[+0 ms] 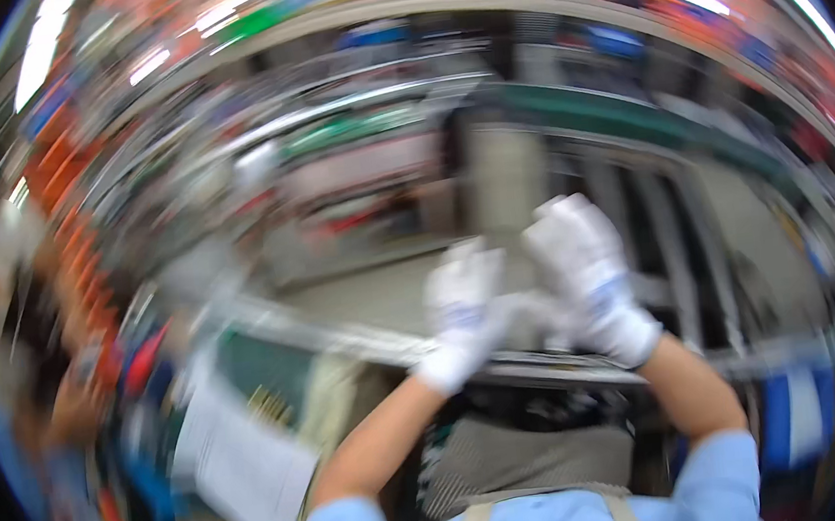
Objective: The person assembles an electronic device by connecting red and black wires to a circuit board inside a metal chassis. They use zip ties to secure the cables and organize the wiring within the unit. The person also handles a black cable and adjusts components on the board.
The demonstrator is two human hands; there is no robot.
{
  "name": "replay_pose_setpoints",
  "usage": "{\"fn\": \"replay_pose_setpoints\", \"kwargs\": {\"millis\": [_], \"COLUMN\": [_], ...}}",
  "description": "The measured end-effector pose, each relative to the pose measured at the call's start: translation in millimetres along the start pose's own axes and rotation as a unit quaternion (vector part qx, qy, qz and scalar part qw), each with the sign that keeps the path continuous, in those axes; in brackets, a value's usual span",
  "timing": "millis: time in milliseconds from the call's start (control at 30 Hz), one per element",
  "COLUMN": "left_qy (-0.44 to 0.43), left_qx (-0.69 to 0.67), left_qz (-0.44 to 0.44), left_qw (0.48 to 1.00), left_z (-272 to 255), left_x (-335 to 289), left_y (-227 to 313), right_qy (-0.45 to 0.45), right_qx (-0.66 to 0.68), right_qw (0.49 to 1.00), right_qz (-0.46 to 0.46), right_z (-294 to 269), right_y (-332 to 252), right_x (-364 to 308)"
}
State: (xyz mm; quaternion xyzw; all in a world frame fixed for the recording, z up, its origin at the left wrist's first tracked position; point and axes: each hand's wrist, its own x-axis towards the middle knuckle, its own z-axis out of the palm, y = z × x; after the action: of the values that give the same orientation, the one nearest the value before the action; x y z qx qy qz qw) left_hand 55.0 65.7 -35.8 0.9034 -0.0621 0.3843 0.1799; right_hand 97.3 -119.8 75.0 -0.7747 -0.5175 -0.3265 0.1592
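Observation:
Both of my hands wear white gloves and reach out over the near part of a grey worktop (366,301). My left hand (466,301) is raised with its fingers stretched forward, and nothing shows in it. Beside it, slightly farther right, my right hand (584,270) has its fingers extended and lying together. The thumbs point toward each other in the gap between the hands; motion blur hides whether they touch. To the right of my right hand run dark slots between grey bars (672,246).
An orange coiled hose (86,267) hangs at the left, near a blurred person (58,385). White papers (230,454) and a green surface (268,375) are at lower left. A green rail (603,102) crosses behind the worktop. Something blue and white (804,414) stands at lower right.

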Motion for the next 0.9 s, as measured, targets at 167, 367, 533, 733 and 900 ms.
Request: {"fn": "replay_pose_setpoints", "kwargs": {"millis": [167,367,533,733,900], "left_qy": [-0.084,-0.108,-0.079,-0.071,-0.075], "left_qx": [0.073,0.059,0.063,0.051,0.064], "left_qz": [0.011,0.039,0.051,0.064,0.053], "left_qw": [0.994,0.992,0.994,0.994,0.994], "left_z": [24.9,34.9,28.5,30.8,31.5], "left_x": [-59.7,-45.4,-48.2,-48.4,-50.2], "left_y": [-17.7,7.8,5.4,3.6,2.0], "right_qy": [0.203,0.544,0.484,0.424,0.389], "right_qx": [-0.127,-0.042,-0.078,-0.114,-0.041], "right_qw": [0.878,0.591,0.564,0.608,0.608], "right_qz": [0.414,0.594,0.665,0.661,0.691], "right_z": [-55.2,-159.4,-146.2,-132.5,-131.3], "right_y": [60.1,164.4,208.9,196.3,165.9], "right_x": [-200.0,-318.0,-347.8,-362.7,-332.7]}}
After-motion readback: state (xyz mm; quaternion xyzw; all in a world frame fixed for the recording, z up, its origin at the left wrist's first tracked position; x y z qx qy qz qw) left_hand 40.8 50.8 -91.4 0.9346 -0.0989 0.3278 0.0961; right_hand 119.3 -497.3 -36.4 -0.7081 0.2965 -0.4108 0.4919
